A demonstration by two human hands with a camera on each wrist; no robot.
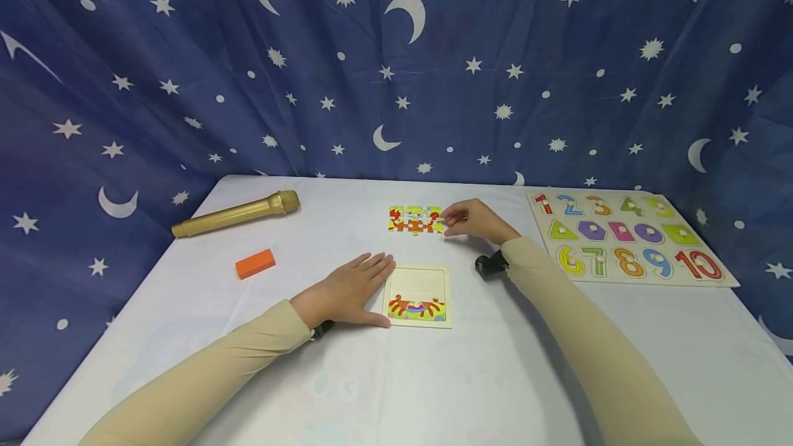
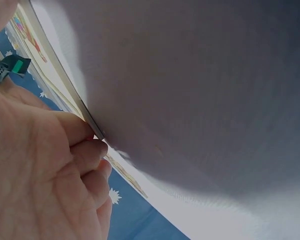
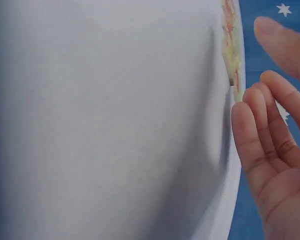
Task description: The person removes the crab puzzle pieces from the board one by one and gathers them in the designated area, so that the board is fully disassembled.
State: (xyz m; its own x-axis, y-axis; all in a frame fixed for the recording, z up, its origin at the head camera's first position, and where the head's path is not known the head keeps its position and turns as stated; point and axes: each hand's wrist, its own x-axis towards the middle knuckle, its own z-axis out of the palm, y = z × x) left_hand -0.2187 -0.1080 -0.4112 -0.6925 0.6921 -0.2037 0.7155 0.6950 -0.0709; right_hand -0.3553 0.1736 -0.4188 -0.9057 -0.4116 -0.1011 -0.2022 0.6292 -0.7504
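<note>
A square wooden puzzle tray (image 1: pixel 419 281) lies on the white table, with crab-picture puzzle pieces (image 1: pixel 416 309) filling its lower part. My left hand (image 1: pixel 349 291) rests along the tray's left side, fingers extended and thumb spread toward the lower corner. In the left wrist view, its fingertips touch the tray's edge (image 2: pixel 76 92). Beyond the tray sits a cluster of loose jigsaw pieces (image 1: pixel 414 220) in red, yellow and green. My right hand (image 1: pixel 476 221) reaches the cluster's right end. In the right wrist view, its thumb stands apart from the fingers, with nothing between them.
A gold toy microphone (image 1: pixel 235 215) lies at the back left, and an orange block (image 1: pixel 255 264) sits in front of it. At the right is a wooden number-and-shape board (image 1: pixel 644 281). A blue curtain (image 1: pixel 446 109) with moons and stars hangs behind the table.
</note>
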